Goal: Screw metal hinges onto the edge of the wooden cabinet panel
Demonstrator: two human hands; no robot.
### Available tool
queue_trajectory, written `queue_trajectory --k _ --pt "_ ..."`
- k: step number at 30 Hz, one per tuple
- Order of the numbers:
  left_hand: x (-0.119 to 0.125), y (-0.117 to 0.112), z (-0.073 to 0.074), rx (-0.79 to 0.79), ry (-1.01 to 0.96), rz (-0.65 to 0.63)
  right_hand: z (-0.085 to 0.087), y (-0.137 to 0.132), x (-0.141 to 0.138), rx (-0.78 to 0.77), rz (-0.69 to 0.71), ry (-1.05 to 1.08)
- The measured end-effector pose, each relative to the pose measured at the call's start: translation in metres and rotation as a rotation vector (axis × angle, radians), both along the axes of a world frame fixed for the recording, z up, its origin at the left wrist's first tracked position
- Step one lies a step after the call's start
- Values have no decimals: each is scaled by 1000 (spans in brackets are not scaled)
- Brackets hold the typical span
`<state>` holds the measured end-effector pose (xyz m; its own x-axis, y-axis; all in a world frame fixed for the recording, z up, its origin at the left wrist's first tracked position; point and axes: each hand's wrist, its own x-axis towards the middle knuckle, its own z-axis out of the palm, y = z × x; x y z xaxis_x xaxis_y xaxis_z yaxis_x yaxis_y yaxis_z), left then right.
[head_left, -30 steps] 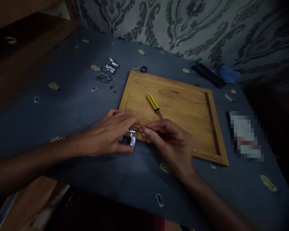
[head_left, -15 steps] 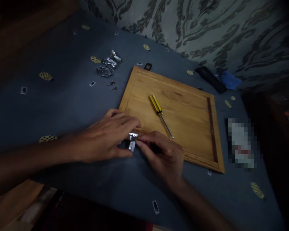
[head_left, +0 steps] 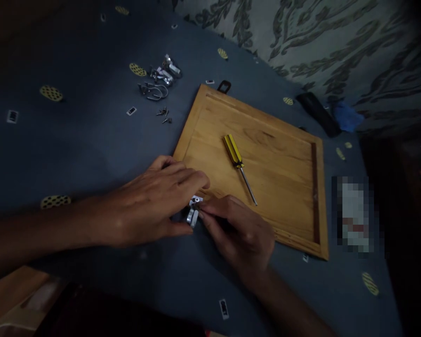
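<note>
A wooden panel [head_left: 259, 124] with a raised frame lies on the cloth-covered table. At its near left edge sits a shiny metal hinge [head_left: 192, 216], with a cross-head screw [head_left: 197, 200] in its plate. My left hand [head_left: 150, 199] bends around the hinge, fingers over the panel edge and thumb below, steadying it. Thumb and index finger of my right hand [head_left: 242, 229] pinch close against the hinge's right side. Between them is a tiny dark piece that looks like a screw, mostly hidden. A yellow-handled screwdriver [head_left: 234, 150] rests on the panel.
More metal hinges [head_left: 163, 75] lie in a pile beyond the panel's left side, with several loose screws [head_left: 164, 113] nearer. A black case [head_left: 317, 113] and a blue cloth [head_left: 347, 116] are by the wall. A blurred-out packet [head_left: 354, 215] lies at right.
The view has shifted slightly, so the panel and screwdriver appear a little further right. Both hands stay at the hinge, with the right fingers still pinched beside it.
</note>
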<state>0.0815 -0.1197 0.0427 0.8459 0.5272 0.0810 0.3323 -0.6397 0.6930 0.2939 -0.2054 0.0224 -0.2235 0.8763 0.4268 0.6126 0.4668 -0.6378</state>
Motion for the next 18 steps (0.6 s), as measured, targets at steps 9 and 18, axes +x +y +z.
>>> queue_trajectory --k 9,18 --pt "2 1 -1 -32 1 11 -2 1 -1 89 7 -137" --pt "2 0 3 58 11 -9 -1 0 -1 100 42 -179"
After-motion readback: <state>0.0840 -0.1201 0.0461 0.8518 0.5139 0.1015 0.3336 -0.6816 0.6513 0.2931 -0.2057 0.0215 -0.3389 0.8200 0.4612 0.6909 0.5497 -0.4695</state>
